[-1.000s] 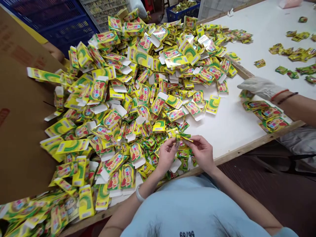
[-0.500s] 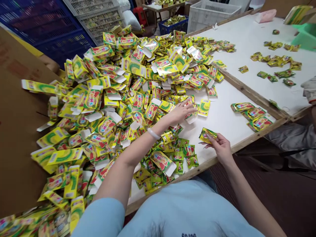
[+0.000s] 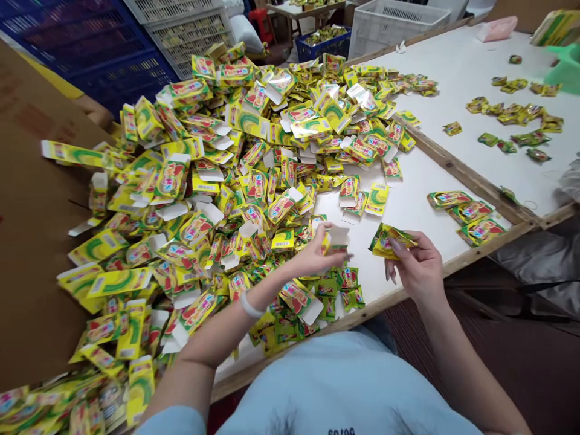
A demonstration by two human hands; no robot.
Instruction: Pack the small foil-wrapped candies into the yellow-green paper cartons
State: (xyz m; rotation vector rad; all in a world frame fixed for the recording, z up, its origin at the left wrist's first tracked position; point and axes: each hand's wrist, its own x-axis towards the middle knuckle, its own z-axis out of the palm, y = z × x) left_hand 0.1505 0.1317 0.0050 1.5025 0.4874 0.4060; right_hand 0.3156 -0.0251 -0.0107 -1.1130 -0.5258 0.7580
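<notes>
My left hand (image 3: 321, 252) has its fingers around a small open box (image 3: 338, 237), whose white flap faces right; it is blurred by motion. To the right, my right hand (image 3: 414, 257) pinches green and yellow candy packets (image 3: 388, 240) between thumb and fingers, above the white table (image 3: 410, 181). A big heap of yellow printed boxes (image 3: 247, 124) covers the table's left side. Small green packets (image 3: 327, 287) lie in front of my left hand, beside a box with an open end (image 3: 299, 297). One yellow box (image 3: 376, 199) lies flat beyond my hands.
A wooden strip (image 3: 457, 169) divides the table. Three filled-looking boxes (image 3: 471, 212) lie near it, and loose packets (image 3: 514, 115) lie beyond. A cardboard sheet (image 3: 40, 229) stands at the left. Crates (image 3: 394, 27) stand behind. A person's grey clothing (image 3: 544, 260) shows at right.
My left hand has come back from the heap toward me and now holds a small box. My right hand has moved slightly right, still holding the packets.
</notes>
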